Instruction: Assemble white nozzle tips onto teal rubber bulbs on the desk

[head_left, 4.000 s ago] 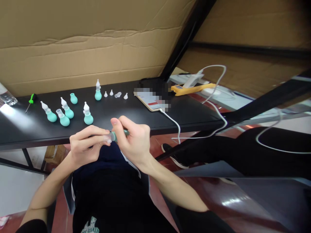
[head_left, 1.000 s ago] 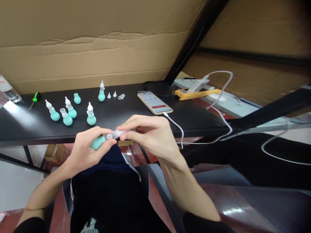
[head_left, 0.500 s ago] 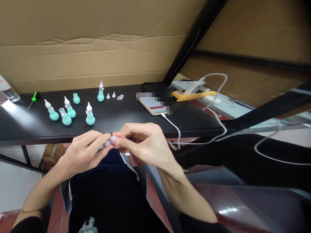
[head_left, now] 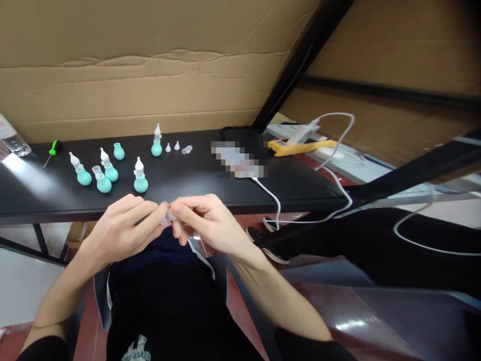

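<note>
My left hand [head_left: 120, 228] and my right hand [head_left: 205, 223] meet just below the front edge of the black table [head_left: 180, 175], over my lap. Between their fingertips sits a small clear plastic nozzle piece [head_left: 168, 216]; both hands pinch it. The teal bulb it belongs to is hidden inside my left hand. On the table stand several teal bulbs with white tips [head_left: 140, 175], one bare teal bulb [head_left: 118, 151], and loose white tips [head_left: 176, 146] beside a clear cap [head_left: 187, 149].
A phone [head_left: 238, 160] on a white cable [head_left: 271, 193] lies at the table's middle right. A green screwdriver [head_left: 50, 152] and a water bottle [head_left: 13, 140] are far left. Cardboard [head_left: 131, 65] backs the table. Another person's dark legs and shoe [head_left: 274, 253] are at right.
My hands have drawn closer together and slightly up. The teal bulb seen in my left hand a second ago is now covered by the fingers. One loose white tip is gone from the table since the earliest frame.
</note>
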`<state>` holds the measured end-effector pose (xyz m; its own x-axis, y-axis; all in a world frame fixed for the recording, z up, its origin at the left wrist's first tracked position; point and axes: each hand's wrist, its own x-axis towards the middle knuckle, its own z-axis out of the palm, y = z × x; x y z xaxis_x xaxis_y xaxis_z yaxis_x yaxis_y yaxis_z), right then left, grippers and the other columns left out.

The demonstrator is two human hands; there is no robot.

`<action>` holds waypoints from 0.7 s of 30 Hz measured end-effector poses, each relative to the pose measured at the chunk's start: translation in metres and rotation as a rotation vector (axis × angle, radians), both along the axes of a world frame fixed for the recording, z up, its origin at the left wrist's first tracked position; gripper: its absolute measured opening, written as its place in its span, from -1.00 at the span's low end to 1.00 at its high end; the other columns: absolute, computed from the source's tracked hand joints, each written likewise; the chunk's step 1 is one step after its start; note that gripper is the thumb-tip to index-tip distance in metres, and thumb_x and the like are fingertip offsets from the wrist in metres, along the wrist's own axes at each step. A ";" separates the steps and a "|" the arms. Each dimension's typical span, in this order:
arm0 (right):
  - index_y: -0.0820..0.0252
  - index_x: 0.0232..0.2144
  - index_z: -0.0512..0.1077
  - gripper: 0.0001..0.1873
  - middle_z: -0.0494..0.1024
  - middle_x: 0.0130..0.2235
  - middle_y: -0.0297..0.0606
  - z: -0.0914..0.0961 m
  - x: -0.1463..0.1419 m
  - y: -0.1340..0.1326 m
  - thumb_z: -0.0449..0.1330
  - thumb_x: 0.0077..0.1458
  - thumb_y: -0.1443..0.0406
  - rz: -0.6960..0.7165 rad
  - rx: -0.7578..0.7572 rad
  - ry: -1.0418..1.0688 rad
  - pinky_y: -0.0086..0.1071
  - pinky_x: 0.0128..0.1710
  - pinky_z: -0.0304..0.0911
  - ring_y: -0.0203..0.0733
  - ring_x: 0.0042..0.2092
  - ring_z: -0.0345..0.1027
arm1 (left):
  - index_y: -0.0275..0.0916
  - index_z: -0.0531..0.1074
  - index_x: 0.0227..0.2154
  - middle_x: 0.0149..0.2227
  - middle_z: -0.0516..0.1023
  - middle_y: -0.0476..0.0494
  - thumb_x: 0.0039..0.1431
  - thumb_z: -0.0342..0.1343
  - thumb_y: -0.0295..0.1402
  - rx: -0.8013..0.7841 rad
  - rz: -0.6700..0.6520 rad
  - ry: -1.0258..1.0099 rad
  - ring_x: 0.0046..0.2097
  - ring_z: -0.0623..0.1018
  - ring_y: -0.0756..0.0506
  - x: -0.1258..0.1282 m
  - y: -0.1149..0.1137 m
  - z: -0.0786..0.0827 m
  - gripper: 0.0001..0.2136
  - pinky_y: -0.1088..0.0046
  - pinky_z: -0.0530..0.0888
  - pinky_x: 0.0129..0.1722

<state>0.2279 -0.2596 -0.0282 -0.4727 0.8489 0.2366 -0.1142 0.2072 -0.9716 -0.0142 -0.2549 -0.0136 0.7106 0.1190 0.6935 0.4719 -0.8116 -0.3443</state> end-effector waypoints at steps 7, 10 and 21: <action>0.11 -0.44 0.50 -0.57 0.53 -0.51 -0.46 -0.003 0.005 0.003 0.25 0.59 0.27 -0.126 0.454 -0.250 -0.44 -0.40 0.21 -0.37 -0.51 0.34 | -0.25 0.52 0.19 -0.20 0.75 -0.06 0.74 0.16 -0.45 -0.004 0.032 0.048 -0.31 0.61 -0.10 -0.006 -0.005 0.004 -0.87 0.29 0.61 -0.25; 0.12 -0.33 0.57 -0.64 0.62 -0.44 -0.44 -0.008 0.005 0.002 0.19 0.60 0.40 -0.151 0.651 -0.278 -0.46 -0.34 0.29 -0.36 -0.46 0.44 | -0.28 0.53 0.21 -0.19 0.75 -0.09 0.73 0.17 -0.45 -0.025 -0.032 0.045 -0.27 0.63 -0.11 -0.010 -0.004 0.005 -0.85 0.32 0.65 -0.22; 0.12 -0.16 0.61 -0.70 0.80 -0.26 -0.30 -0.010 0.011 -0.004 0.17 0.67 0.44 -0.130 0.919 -0.402 -0.44 -0.23 0.56 -0.26 -0.34 0.65 | -0.20 0.53 0.03 -0.22 0.74 -0.08 0.71 0.21 -0.44 -0.072 -0.131 0.044 -0.29 0.64 -0.09 -0.013 -0.001 0.007 -0.97 0.33 0.64 -0.23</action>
<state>0.2387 -0.2640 -0.0383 -0.5782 0.4683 0.6681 0.2633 0.8822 -0.3905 -0.0272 -0.2556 -0.0063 0.7528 0.0716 0.6543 0.3461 -0.8886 -0.3010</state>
